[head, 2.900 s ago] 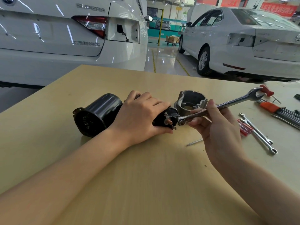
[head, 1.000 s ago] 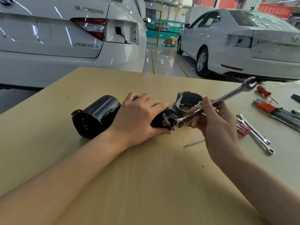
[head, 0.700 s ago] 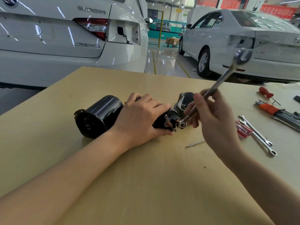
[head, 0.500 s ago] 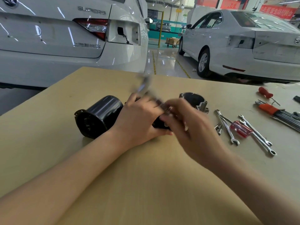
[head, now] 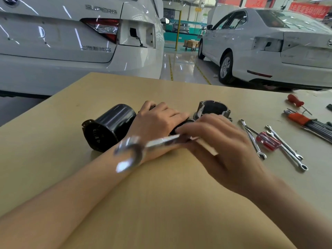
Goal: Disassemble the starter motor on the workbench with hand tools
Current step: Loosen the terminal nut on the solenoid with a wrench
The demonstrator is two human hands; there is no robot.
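The black starter motor (head: 109, 126) lies on its side on the wooden workbench (head: 161, 203). My left hand (head: 158, 123) grips its right part from above and hides the solenoid end. My right hand (head: 221, 148) holds a shiny combination wrench (head: 143, 146). The wrench is blurred; its open jaw end lies over my left wrist and points left. Its other end is hidden under my fingers, close to the motor's right end. A grey aluminium housing (head: 212, 109) stands just behind my right hand.
To the right lie several wrenches (head: 285, 146), a small red-handled screwdriver (head: 267, 141), a set of hex keys in an orange holder (head: 305, 121) and a red screwdriver (head: 296, 102). Two white cars stand behind the bench, left (head: 71, 42) and right (head: 269, 42).
My right hand has swung the wrench round from pointing up and right, over my left hand, to pointing left and down across my left wrist. My left hand and the motor have stayed put.
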